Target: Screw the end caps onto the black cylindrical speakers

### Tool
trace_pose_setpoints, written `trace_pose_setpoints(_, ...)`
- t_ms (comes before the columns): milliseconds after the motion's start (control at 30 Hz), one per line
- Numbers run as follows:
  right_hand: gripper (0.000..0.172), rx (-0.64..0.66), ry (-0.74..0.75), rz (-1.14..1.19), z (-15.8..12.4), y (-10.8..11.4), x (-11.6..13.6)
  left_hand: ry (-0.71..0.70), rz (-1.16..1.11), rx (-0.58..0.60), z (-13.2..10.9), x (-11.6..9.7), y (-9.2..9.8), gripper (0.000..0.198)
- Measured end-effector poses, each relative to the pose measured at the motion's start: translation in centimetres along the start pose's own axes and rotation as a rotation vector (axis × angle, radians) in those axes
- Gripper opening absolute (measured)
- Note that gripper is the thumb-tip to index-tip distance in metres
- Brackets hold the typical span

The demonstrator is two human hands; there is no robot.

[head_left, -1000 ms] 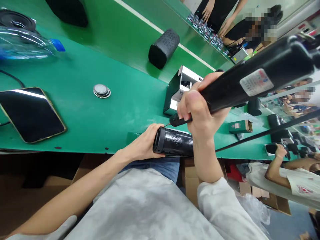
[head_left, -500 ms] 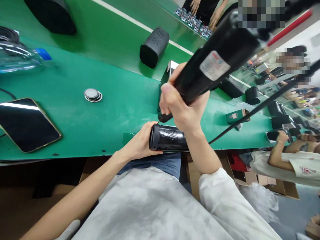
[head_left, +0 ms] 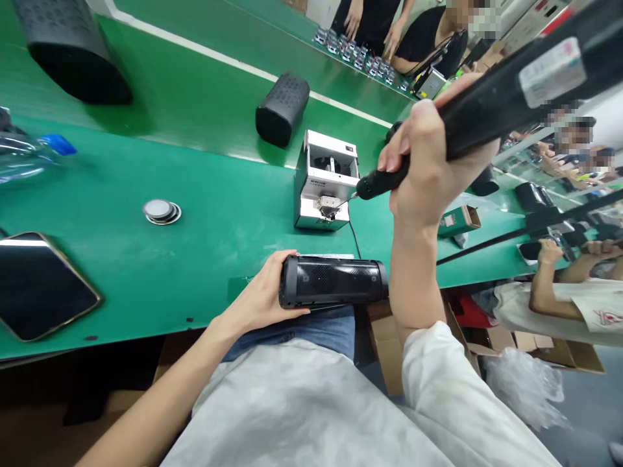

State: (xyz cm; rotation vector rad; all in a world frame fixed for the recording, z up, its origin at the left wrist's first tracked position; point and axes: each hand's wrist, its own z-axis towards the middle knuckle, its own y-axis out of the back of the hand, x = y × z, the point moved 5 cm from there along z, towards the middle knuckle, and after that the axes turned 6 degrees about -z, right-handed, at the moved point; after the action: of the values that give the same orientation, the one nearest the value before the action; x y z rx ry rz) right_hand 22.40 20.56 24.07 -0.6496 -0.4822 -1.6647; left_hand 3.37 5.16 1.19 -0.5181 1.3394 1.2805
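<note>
My left hand [head_left: 265,292] is wrapped round the left end of a black speaker housing [head_left: 335,281], which lies on its side at the table's near edge. Perforated patches show on its glossy face. In my right hand [head_left: 428,152] is a black electric screwdriver [head_left: 487,97] with a pale label on its body. Its thin bit points left and down, at the front of a white-and-grey screw feeder [head_left: 326,181]. The tip is at the feeder's small outlet; whether a screw sits on it I cannot tell.
On the green table [head_left: 209,259] lie a phone [head_left: 46,285], a stack of round metal discs [head_left: 162,211] and a plastic bottle [head_left: 29,155]. Black speakers [head_left: 282,110] stand farther back. A small green box [head_left: 457,220] is to the right. Co-workers sit across and at right.
My right hand has lifted the screwdriver away from the speaker housing and swung it up and right to the screw feeder. My left hand still holds the housing.
</note>
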Motion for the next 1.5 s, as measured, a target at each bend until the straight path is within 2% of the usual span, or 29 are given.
trace_pose_setpoints(133, 0.044, -0.061, -0.010, -0.017, 0.0, -1.1, -1.6, 0.021, 0.008, 0.010, -0.1, 0.2, 0.0, 0.111)
trace_pose_setpoints(300, 0.017, -0.021, 0.021, -0.024, 0.5, -1.1, -1.2, 0.026, 0.002, 0.011, -0.1, 0.3, 0.0, 0.112)
trace_pose_setpoints(400, 0.012, -0.013, 0.023, -0.076, 0.4, -0.4, -0.7, 0.019, 0.001, 0.005, -0.1, 0.2, 0.0, 0.112)
trace_pose_setpoints(467, 0.020, 0.023, -0.042, -0.093, 0.2, -0.1, -0.2, 0.019, 0.004, 0.004, -0.1, 0.2, 0.0, 0.113)
trace_pose_setpoints(600, 0.048, 0.342, -0.248, -0.127, -1.2, -1.3, 2.1, 0.010, 0.012, 0.004, -0.1, 0.0, 0.0, 0.113)
trace_pose_setpoints(633, 0.051, 0.386, -0.278, -0.137, -1.6, -1.5, 2.9, 0.005, 0.014, 0.004, -0.1, 0.0, -0.1, 0.114)
trace_pose_setpoints(767, 0.050, 0.314, -0.325, -0.104, -2.8, -1.0, 6.2, -0.017, 0.019, -0.003, -0.1, 0.0, -0.1, 0.116)
trace_pose_setpoints(867, 0.044, 0.231, -0.356, -0.077, -3.0, 0.0, 7.7, -0.025, 0.024, -0.004, -0.1, 0.1, -0.1, 0.115)
trace_pose_setpoints(1000, 0.014, 0.127, -0.383, -0.025, -2.9, 1.2, 8.6, -0.017, 0.018, 0.002, -0.1, 0.1, -0.1, 0.114)
trace_pose_setpoints(1167, 0.017, 0.187, -0.315, 0.071, -4.8, 0.3, 7.8, -0.002, 0.006, 0.020, 0.0, -0.2, -0.1, 0.112)
trace_pose_setpoints(1233, 0.018, 0.206, -0.326, 0.049, -6.3, 0.0, 6.9, 0.002, 0.000, 0.015, 0.0, -0.2, -0.1, 0.112)
trace_pose_setpoints(1333, 0.025, 0.158, -0.328, -0.049, -7.9, 0.4, 5.9, 0.017, -0.009, 0.009, 0.0, -0.1, -0.1, 0.113)
trace_pose_setpoints(1400, 0.029, 0.135, -0.263, -0.074, -8.2, 0.9, 5.4, 0.023, -0.014, 0.009, 0.0, -0.1, -0.1, 0.112)
trace_pose_setpoints(1500, 0.030, 0.167, -0.149, -0.026, -8.0, 1.2, 4.4, 0.024, -0.018, 0.010, 0.1, -0.2, 0.0, 0.111)
